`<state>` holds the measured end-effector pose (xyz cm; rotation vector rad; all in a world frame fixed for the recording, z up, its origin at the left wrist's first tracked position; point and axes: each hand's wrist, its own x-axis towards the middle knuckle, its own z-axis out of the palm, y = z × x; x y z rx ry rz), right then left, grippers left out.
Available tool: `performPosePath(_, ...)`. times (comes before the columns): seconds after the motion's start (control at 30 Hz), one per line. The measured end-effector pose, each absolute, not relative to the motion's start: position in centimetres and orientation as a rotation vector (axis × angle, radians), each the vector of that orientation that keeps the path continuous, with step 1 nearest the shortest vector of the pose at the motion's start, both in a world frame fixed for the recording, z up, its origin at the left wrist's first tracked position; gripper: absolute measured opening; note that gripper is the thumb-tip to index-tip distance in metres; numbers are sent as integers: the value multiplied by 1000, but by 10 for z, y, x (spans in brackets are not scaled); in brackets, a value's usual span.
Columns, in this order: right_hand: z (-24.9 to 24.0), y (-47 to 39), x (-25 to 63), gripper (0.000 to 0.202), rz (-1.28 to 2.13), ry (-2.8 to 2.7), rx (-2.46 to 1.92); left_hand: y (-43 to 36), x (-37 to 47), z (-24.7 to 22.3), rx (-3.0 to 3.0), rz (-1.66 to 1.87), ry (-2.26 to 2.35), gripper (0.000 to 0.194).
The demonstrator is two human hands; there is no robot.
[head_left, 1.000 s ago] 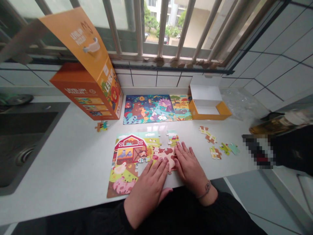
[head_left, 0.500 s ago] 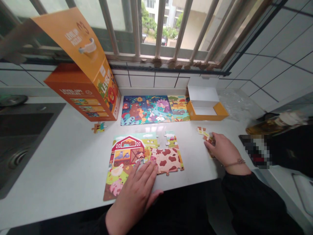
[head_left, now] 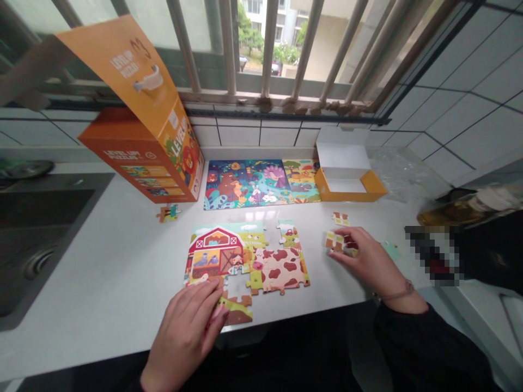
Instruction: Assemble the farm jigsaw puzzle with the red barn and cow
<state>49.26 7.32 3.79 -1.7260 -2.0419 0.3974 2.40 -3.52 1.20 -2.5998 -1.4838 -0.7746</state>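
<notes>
A partly joined farm jigsaw puzzle point(head_left: 283, 267) lies on the counter, with a barn, a farmer and a spotted cow; gaps show below the farmer and along the upper right. My left hand point(head_left: 190, 313) rests over its lower left part, fingers stretched out and hiding the pictures beneath. Off to the right, my right hand point(head_left: 365, 258) pinches a brown, white and yellow puzzle piece point(head_left: 335, 240) just above the counter. Behind that piece lies a similar loose puzzle piece point(head_left: 340, 219). A pale green piece point(head_left: 391, 249) sits beyond the right wrist.
A tall orange puzzle box point(head_left: 134, 158) stands open at the back left, with loose pieces point(head_left: 168, 213) before it. Along the wall lie a night forest puzzle point(head_left: 245, 185), a savanna puzzle point(head_left: 302, 188) and an open yellow box point(head_left: 347, 195). A sink point(head_left: 98, 188) is left; a bottle point(head_left: 445, 212) lies right.
My left hand has slid left and nearer, uncovering the gap below the farmer. My right hand has lifted a puzzle piece and moved slightly left with it.
</notes>
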Motion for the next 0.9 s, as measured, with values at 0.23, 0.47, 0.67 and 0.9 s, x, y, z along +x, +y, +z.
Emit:
performPosePath(0.23, 42, 75, 423, 33, 489, -2070, -1517, -33, 29, 14, -2580, -816, -1483, 32)
performPosePath(0.47, 28, 81, 402, 37, 720, -1955, -1409, -35, 28, 11, -2579, -797, -1492, 30)
performPosePath(0.67, 23, 77, 403, 39, 863, -1846, -1347, -36, 28, 13, -2580, -799, -1496, 28)
performPosePath(0.9, 21, 75, 407, 38, 844, -1830, -1389, -34, 31, 16, -2575, -829, -1508, 27)
